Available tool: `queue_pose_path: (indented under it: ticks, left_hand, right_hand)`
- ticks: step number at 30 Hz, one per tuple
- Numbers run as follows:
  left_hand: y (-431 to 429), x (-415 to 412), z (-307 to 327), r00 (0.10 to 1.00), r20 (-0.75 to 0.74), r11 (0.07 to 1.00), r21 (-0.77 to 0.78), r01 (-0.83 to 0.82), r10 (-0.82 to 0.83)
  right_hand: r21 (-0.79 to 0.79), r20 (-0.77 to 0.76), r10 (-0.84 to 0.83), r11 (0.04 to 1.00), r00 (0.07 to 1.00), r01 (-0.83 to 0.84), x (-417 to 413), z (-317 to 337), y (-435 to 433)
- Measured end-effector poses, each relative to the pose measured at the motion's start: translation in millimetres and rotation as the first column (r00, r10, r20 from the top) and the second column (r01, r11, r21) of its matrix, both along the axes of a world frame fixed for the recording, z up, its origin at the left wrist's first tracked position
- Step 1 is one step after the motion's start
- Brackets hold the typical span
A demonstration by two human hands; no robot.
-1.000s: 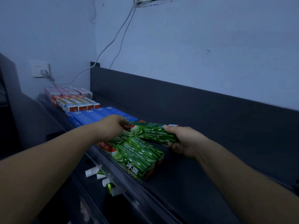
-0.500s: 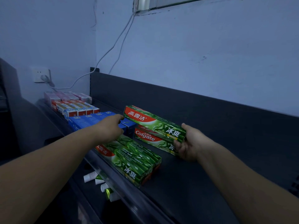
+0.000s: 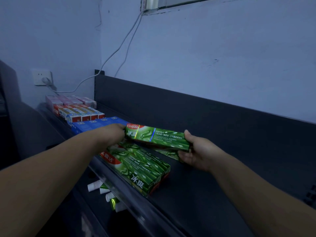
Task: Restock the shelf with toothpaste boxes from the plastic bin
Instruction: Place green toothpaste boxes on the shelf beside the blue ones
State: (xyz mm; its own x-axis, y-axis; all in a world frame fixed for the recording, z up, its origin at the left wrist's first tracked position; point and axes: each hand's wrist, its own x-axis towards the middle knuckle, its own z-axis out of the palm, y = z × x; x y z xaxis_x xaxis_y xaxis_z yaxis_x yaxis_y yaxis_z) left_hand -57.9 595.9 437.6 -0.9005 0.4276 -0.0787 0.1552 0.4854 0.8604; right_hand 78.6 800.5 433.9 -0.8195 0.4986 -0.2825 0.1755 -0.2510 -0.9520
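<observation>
1. Toothpaste box (image 3: 157,138), green, is held lengthwise between both hands just above the dark shelf (image 3: 213,185), behind the green boxes (image 3: 136,168) already laid at the front edge.
2. Judged from here, set it down flat, parallel to that stack, long side snug against it.
3. Left hand (image 3: 112,134) clamps the box's left end; its fingers are hidden.
4. Right hand (image 3: 196,151) cups the right end, thumb on top, fingers curled underneath, possibly touching a second box below.

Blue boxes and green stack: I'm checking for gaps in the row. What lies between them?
Head view: the left hand covers that stretch between the blue boxes and the green stack; a gap cannot be told.
</observation>
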Motion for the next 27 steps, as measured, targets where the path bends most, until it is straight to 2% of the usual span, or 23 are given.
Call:
queue_pose_path:
  ticks: [3,5,8,10,15,16,17,18,19,20,21,22,23,24,26,27]
  left_hand:
    - [1,-7,-2,0.996,-0.094,0.992,-0.125,-0.012,0.0]
    - [0,-16,-4,0.993,-0.12,0.988,-0.153,-0.009,-0.01]
    - [-3,-17,-4,0.985,-0.157,0.977,-0.21,0.034,-0.068]
    - [-3,-10,0,0.971,-0.197,0.964,-0.252,0.08,-0.132]
    - [7,9,2,0.933,-0.217,0.899,-0.397,0.185,-0.288]
    - [10,11,1,0.924,-0.208,0.881,-0.422,0.212,-0.322]
    - [13,14,0,0.913,-0.205,0.859,-0.456,0.231,-0.354]
    - [15,17,0,0.9,-0.202,0.832,-0.498,0.245,-0.386]
    - [17,19,0,0.888,-0.196,0.8,-0.543,0.256,-0.417]
    - [18,21,0,0.88,-0.187,0.773,-0.578,0.26,-0.436]
    - [18,22,0,0.879,-0.177,0.759,-0.595,0.262,-0.443]
    - [17,21,0,0.884,-0.164,0.76,-0.592,0.268,-0.439]
    - [17,19,-1,0.89,-0.149,0.77,-0.575,0.277,-0.431]
    - [17,17,-1,0.897,-0.141,0.787,-0.548,0.282,-0.42]
    - [18,13,-1,0.906,-0.149,0.814,-0.514,0.272,-0.397]
    - [18,10,-1,0.908,-0.16,0.822,-0.506,0.261,-0.386]
  right_hand:
    - [-0.052,-0.002,-0.093,0.994,0.996,0.092,-1,-4,-4]
    - [-0.055,0.016,-0.129,0.99,0.992,0.13,-1,-7,-9]
    - [0.044,0.065,-0.132,0.991,0.989,0.13,-2,-13,-15]
    - [0.16,0.126,-0.098,0.984,0.987,0.078,-1,-20,-21]
    - [0.303,0.278,0.025,0.946,0.96,-0.112,0,-26,-32]
    - [0.436,0.324,0.024,0.883,0.946,-0.172,-1,-25,-30]
    - [0.62,0.367,-0.015,0.75,0.93,-0.233,-2,-23,-25]
    - [0.788,0.379,-0.086,0.552,0.921,-0.272,-3,-21,-20]
    - [0.903,0.338,-0.164,0.334,0.927,-0.27,-3,-18,-14]
    - [0.958,0.259,-0.211,0.181,0.942,-0.223,-2,-13,-10]
    - [0.982,0.178,-0.222,0.103,0.959,-0.158,-1,-9,-4]
    - [0.991,0.125,-0.218,0.067,0.968,-0.113,-1,-6,4]
    - [0.988,0.151,-0.212,0.062,0.966,-0.141,-2,-7,14]
    - [0.969,0.244,-0.216,0.09,0.945,-0.23,-3,-9,24]
    - [0.907,0.403,-0.177,0.208,0.898,-0.366,-8,-19,39]
    - [0.893,0.399,-0.112,0.271,0.91,-0.359,-11,-26,45]
